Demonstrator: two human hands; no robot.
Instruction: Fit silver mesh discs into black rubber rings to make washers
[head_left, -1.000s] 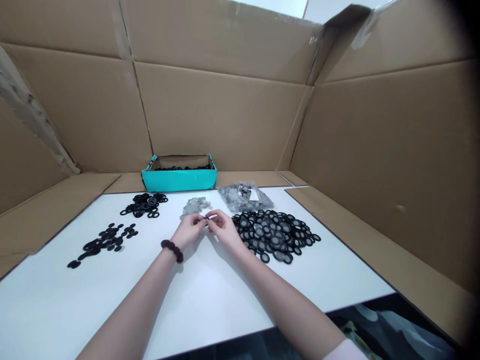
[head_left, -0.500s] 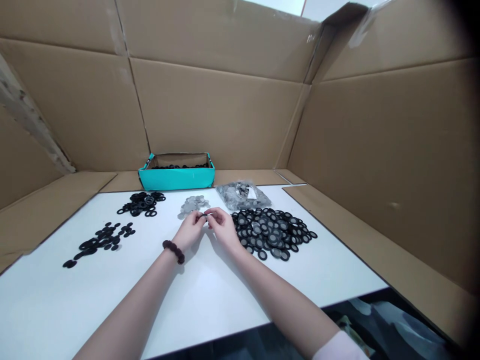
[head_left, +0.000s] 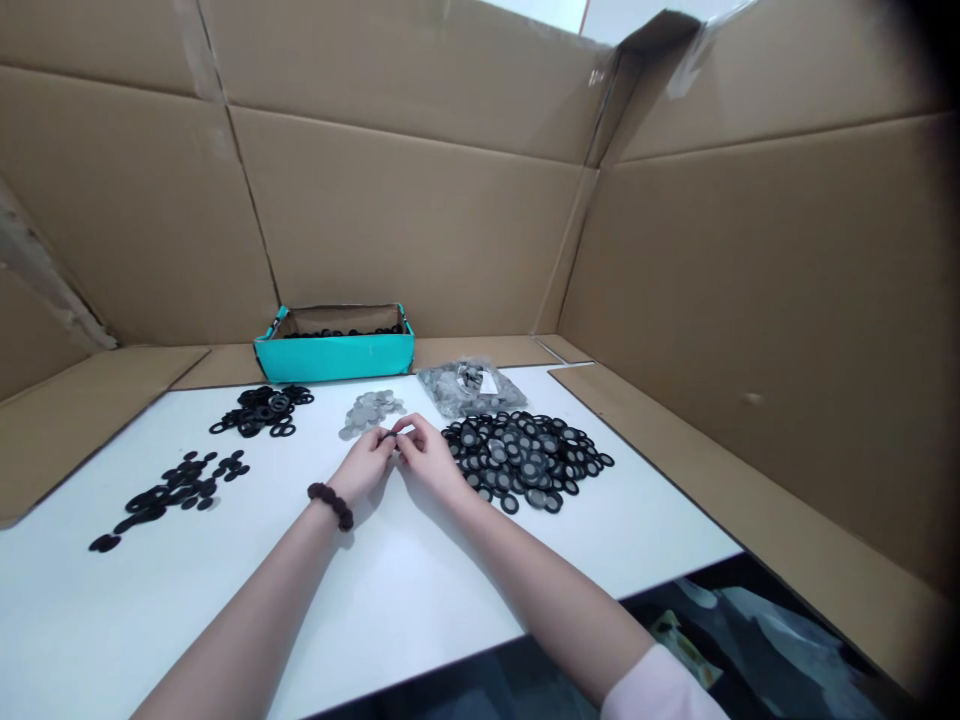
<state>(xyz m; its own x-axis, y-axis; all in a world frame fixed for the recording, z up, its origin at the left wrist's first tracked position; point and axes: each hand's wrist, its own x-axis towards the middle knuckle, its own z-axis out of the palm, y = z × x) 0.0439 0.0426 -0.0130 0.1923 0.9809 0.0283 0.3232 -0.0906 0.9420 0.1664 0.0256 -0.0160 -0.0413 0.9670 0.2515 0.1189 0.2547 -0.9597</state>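
Just a small black ring [head_left: 391, 437], pinched between both hands.

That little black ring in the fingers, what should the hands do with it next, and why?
Probably press the small black ring together, then drop it on the finished pile to the right. Both the left hand and the right hand pinch it between fingertips above the white table, and that pile's rings already have grey centres like the loose grey discs.
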